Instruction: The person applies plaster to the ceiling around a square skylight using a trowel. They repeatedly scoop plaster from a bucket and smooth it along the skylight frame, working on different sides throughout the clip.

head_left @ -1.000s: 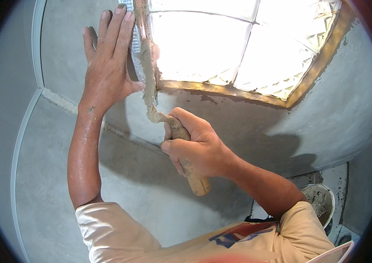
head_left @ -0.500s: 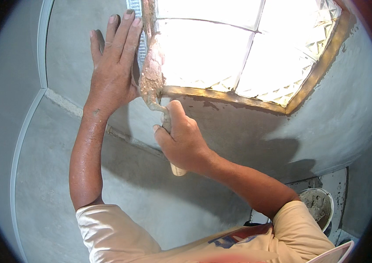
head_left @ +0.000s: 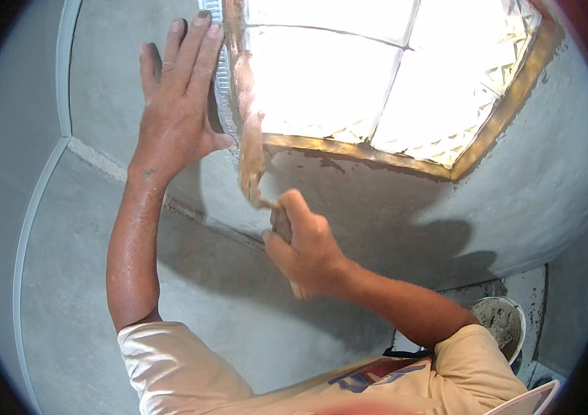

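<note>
My left hand [head_left: 179,104] lies flat with its fingers spread on the grey wall. Its fingertips and thumb touch a pale blue ribbed strip [head_left: 222,79] running along the left edge of a bright glass-block window [head_left: 321,83]. In my closed right hand [head_left: 311,245] is a trowel [head_left: 252,162], its thin neck rising from my fist and the butt of its handle showing below. The long, narrow blade, coated in brownish mortar, lies along the window's left edge, just right of the strip. Whether the whole blade touches the surface, I cannot tell.
A yellowish-brown border [head_left: 411,162] runs under and up the right of the window, with dark damp smears on the wall [head_left: 377,214] around it. At lower right stands a white bucket [head_left: 505,325] of grey mortar. A pale trim [head_left: 44,169] bounds the wall at left.
My right hand and the trowel have moved down and slightly right along the window's left edge. My left hand stays almost in place.
</note>
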Demonstrator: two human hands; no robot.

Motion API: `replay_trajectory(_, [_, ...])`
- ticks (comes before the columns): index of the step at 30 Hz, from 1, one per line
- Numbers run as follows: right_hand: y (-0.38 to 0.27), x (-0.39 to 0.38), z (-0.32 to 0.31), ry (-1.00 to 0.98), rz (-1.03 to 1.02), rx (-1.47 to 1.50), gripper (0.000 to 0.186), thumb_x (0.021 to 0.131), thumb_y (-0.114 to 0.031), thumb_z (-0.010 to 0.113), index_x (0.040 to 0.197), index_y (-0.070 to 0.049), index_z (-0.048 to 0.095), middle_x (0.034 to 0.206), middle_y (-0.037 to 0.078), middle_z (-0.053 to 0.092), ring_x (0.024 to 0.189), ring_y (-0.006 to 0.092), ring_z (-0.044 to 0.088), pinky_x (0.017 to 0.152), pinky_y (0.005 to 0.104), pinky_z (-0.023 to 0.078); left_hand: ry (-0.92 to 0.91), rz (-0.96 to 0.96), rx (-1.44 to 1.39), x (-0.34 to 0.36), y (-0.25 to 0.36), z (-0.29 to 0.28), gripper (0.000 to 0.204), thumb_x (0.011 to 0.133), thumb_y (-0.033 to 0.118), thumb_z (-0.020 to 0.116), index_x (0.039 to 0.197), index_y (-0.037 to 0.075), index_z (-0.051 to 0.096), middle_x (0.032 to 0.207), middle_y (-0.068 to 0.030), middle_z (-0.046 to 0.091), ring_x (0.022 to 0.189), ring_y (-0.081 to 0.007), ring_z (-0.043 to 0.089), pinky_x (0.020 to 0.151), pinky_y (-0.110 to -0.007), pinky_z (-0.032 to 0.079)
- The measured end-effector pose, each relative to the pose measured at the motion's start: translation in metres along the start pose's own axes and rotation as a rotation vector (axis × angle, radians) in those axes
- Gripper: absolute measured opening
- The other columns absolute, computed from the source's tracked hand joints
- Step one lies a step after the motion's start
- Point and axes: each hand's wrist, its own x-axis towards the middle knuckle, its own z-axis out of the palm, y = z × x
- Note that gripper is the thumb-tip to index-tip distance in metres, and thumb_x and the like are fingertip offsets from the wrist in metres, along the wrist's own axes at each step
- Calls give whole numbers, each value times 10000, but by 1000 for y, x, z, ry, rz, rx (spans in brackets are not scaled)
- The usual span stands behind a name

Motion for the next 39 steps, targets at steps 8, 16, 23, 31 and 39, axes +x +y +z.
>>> replay_trajectory(8, [4, 27, -3, -36, 43, -40, 315, 1007, -97, 690, 1160, 16, 440, 900, 340, 707, 838, 522, 761, 756, 584, 578, 9, 11, 29, 2, 1, -1, 1607, 570, 504, 1101, 1822, 145, 160, 1883, -161, 217, 1744, -376, 194, 1405, -707, 67])
replay_trajectory(16, [12, -21, 7, -121, 107, -16, 316, 987, -73, 719, 1161, -2, 465, 898, 310, 696, 849, 526, 740, 744, 574, 571, -23, -20, 40, 3, 2, -3, 1723, 458, 523, 1124, 1824, 151, 141, 1886, -147, 215, 1748, -352, 185, 1420, -679, 69])
replay_trajectory(23, [18, 18, -10, -5, 63, -48, 317, 984, -65, 725, 1157, 2, 468, 913, 313, 710, 873, 528, 755, 748, 572, 580, -79, -55, 71, 0, 4, -3, 1784, 394, 504, 1136, 1827, 174, 125, 1891, -117, 204, 1754, -324, 160, 1427, -665, 70])
replay_trajectory(31, [26, 0, 13, -52, 151, -98, 318, 989, -110, 719, 1169, -12, 475, 900, 335, 716, 875, 549, 766, 757, 597, 589, -20, -32, 30, 3, 3, 1, 1794, 375, 550, 1121, 1828, 192, 132, 1893, -109, 209, 1753, -323, 166, 1428, -666, 64])
replay_trajectory(39, [3, -28, 17, -87, 268, 184, 334, 998, -124, 703, 1211, 1, 478, 819, 269, 674, 733, 473, 736, 674, 554, 557, -77, -32, 61, 2, 2, -8, 1700, 470, 576, 1081, 1810, 119, 141, 1869, -186, 206, 1731, -407, 187, 1392, -710, 87])
